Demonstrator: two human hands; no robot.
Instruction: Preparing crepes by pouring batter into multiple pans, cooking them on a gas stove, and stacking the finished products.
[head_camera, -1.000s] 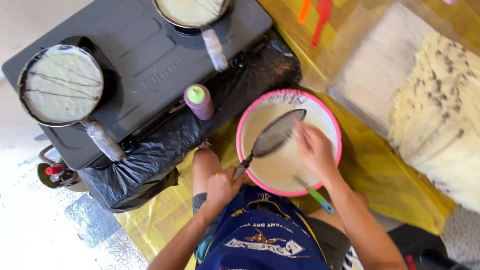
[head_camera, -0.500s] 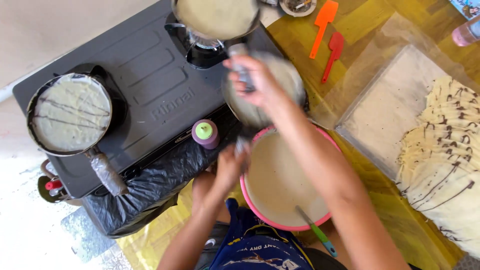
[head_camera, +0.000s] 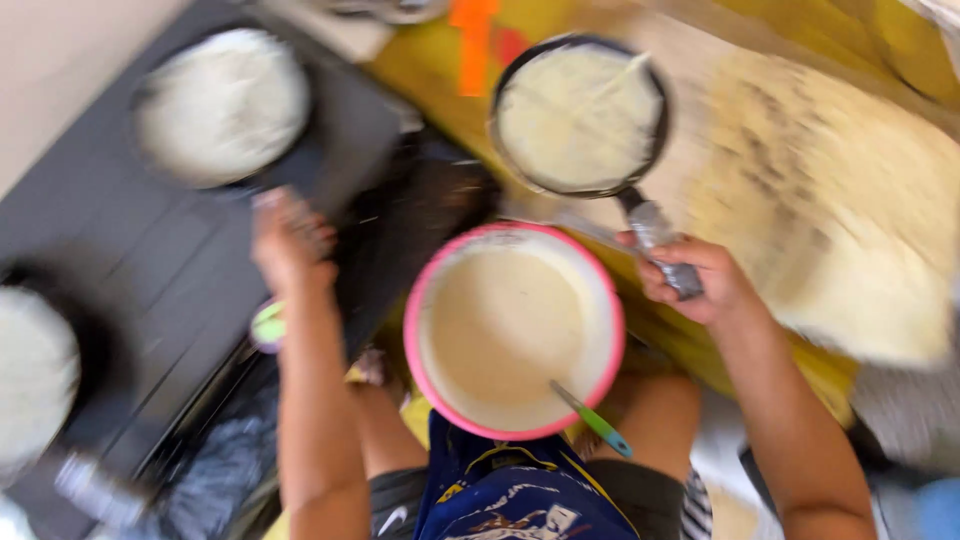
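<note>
**Pan held out over the crepe stack**

The right hand (head_camera: 690, 280) is closed on the handle of a pan (head_camera: 580, 115) at upper centre; handle runs down-right toward it. The left hand (head_camera: 290, 235), blurred, grip unclear, hovers over the stove (head_camera: 150, 270). Three pans, one pink bowl (head_camera: 515, 330), one stack (head_camera: 840, 200).
</note>
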